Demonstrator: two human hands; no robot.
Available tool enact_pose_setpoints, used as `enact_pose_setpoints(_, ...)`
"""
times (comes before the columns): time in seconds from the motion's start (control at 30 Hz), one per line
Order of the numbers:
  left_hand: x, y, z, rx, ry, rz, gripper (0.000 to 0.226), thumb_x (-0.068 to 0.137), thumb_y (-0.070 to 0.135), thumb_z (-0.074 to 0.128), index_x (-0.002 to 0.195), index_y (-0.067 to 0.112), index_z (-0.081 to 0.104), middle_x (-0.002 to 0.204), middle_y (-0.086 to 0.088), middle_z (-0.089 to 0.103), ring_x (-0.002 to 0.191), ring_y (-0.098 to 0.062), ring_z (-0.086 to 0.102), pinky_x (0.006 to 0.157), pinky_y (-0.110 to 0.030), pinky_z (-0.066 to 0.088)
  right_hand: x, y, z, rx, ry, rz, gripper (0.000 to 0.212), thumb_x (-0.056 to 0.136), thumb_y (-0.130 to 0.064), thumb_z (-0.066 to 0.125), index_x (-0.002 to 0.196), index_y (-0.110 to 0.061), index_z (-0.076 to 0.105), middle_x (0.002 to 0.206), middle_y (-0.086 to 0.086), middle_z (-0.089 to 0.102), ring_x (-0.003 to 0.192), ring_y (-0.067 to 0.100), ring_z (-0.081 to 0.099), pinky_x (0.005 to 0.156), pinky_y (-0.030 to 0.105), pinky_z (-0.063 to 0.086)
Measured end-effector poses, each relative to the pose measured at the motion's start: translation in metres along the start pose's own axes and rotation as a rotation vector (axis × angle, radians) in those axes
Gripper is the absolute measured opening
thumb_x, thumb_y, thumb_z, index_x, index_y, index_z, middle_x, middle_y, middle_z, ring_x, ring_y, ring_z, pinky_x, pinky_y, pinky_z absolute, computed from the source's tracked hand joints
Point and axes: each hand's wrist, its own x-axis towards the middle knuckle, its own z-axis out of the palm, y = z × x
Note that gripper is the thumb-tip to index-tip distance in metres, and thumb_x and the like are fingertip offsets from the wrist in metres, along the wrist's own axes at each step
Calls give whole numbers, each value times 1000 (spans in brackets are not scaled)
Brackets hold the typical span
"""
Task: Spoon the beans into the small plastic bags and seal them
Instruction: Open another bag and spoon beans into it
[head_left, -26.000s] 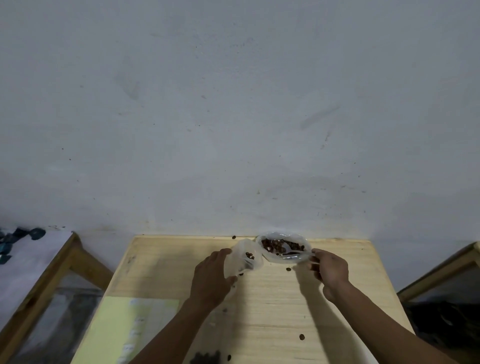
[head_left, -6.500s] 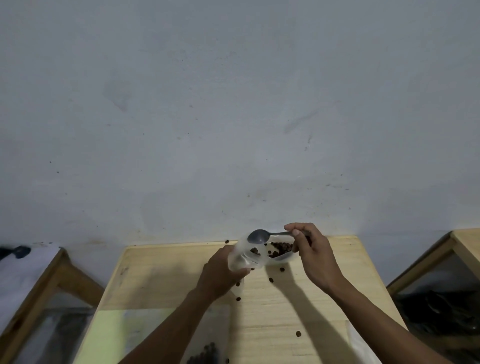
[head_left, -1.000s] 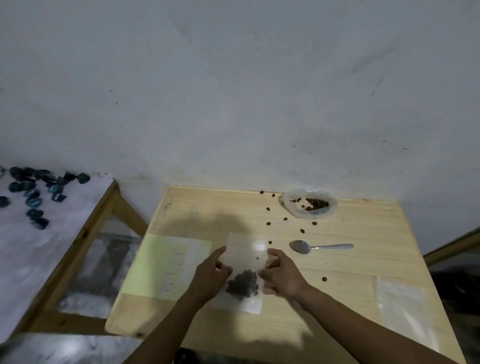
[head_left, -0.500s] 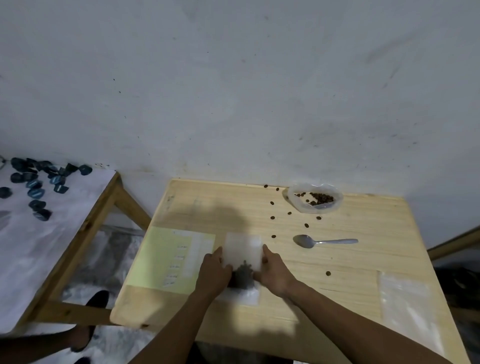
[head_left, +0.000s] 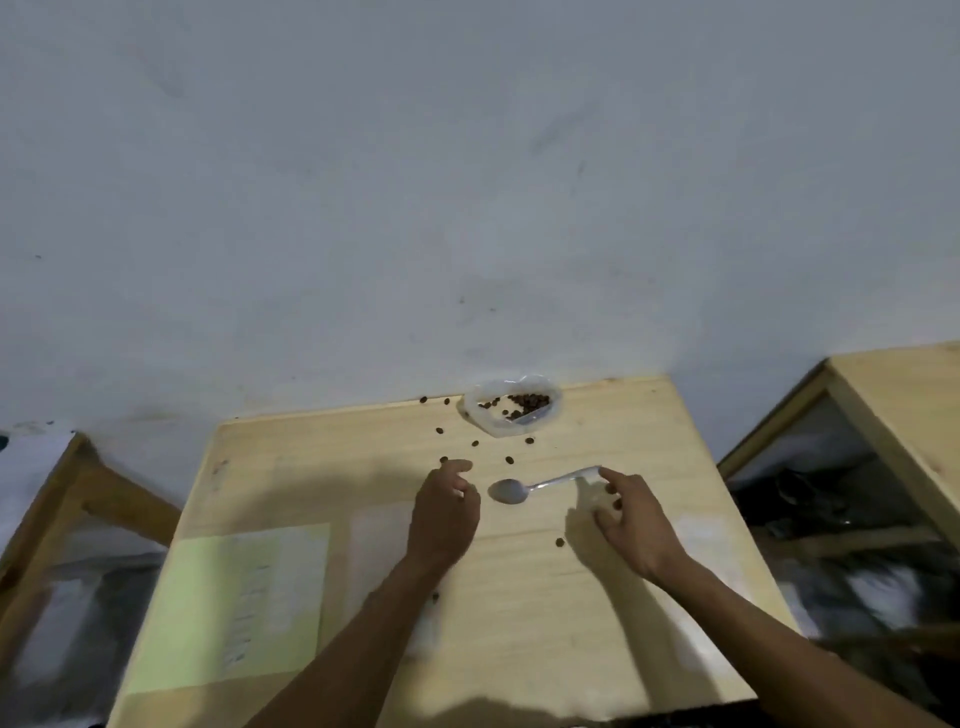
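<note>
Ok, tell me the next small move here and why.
Probably close the right hand on the spoon handle: its fingertips are at the handle's end, the spoon lies flat on the table, and beans remain in the open bag behind it.

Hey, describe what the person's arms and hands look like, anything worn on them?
Both forearms are bare as far as the frame shows: no sleeves in view. The left hand and right hand wear no gloves, and no watch, bracelet or ring is visible, though motion blur could hide small items.
</note>
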Motion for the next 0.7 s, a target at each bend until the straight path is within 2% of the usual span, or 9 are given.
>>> enact_pose_setpoints(0.07, -4, 22, 27, -3, -170, 34, 26, 92, 12, 56, 117, 13, 64, 105, -4, 68, 98, -19, 63, 85, -22, 44, -6, 33, -18, -48, 34, 135, 58, 90, -22, 61, 144, -13, 42, 130, 11, 51, 114, 29, 53, 97, 38, 45)
enact_pose_setpoints(0.13, -12, 39, 55, -61, -373, -37, 25, 93, 13, 57, 118, 12, 62, 99, -3, 67, 86, -15, 62, 75, -14, 43, -17, 62, -33, -129, 59, 254, 60, 89, -29, 58, 145, -14, 40, 137, 12, 48, 123, 32, 49, 99, 40, 45)
enact_pose_setpoints(0.2, -21, 52, 85, -132, -581, -155, 31, 90, 18, 58, 121, 14, 60, 109, -5, 68, 86, -16, 64, 72, -20, 48, -30, 83, -43, -211, 67, 362, 61, 91, -32, 56, 146, -13, 37, 142, 14, 43, 129, 34, 43, 103, 40, 42)
enact_pose_setpoints(0.27, -28, 62, 111, -76, -697, -182, 36, 86, 25, 59, 122, 19, 60, 117, -2, 65, 100, -20, 66, 79, -26, 50, -42, 98, -47, -246, 58, 470, 61, 93, -37, 55, 145, -12, 35, 147, 16, 33, 135, 37, 36, 107, 44, 39)
enact_pose_setpoints(0.37, -45, 74, 141, -80, -824, -275, 17, 86, 23, 59, 103, 21, 57, 102, 0, 55, 90, -17, 56, 75, -27, 50, -56, 109, -43, -249, 28, 566, 51, 95, -41, 52, 136, -13, 42, 143, 15, 33, 132, 37, 38, 105, 44, 40)
enact_pose_setpoints(0.43, -55, 81, 153, -74, -880, -341, 14, 89, 24, 60, 101, 17, 59, 98, 0, 54, 89, -16, 56, 71, -26, 53, -60, 114, -36, -219, 16, 590, 44, 94, -38, 52, 130, -13, 48, 137, 15, 42, 126, 35, 44, 102, 41, 42)
enact_pose_setpoints(0.53, -64, 85, 164, -102, -887, -401, 3, 91, 22, 59, 91, 21, 57, 97, 0, 55, 93, -16, 58, 76, -28, 54, -64, 116, -26, -103, 47, 592, 41, 91, -31, 54, 127, -12, 50, 132, 18, 47, 121, 35, 46, 101, 42, 43)
enact_pose_setpoints(0.67, -68, 80, 171, -165, -831, -442, 36, 90, 22, 60, 124, 13, 53, 123, -7, 57, 106, -21, 60, 72, -25, 54, -70, 114, -27, -64, 112, 567, 49, 90, -35, 54, 135, -17, 42, 133, 12, 47, 124, 33, 45, 100, 41, 43)
enact_pose_setpoints(0.7, -68, 79, 170, -198, -801, -455, 39, 89, 22, 61, 126, 15, 49, 123, -7, 58, 106, -22, 60, 75, -28, 54, -71, 110, -29, -62, 157, 564, 49, 90, -37, 56, 134, -18, 44, 131, 10, 49, 123, 33, 47, 99, 41, 44)
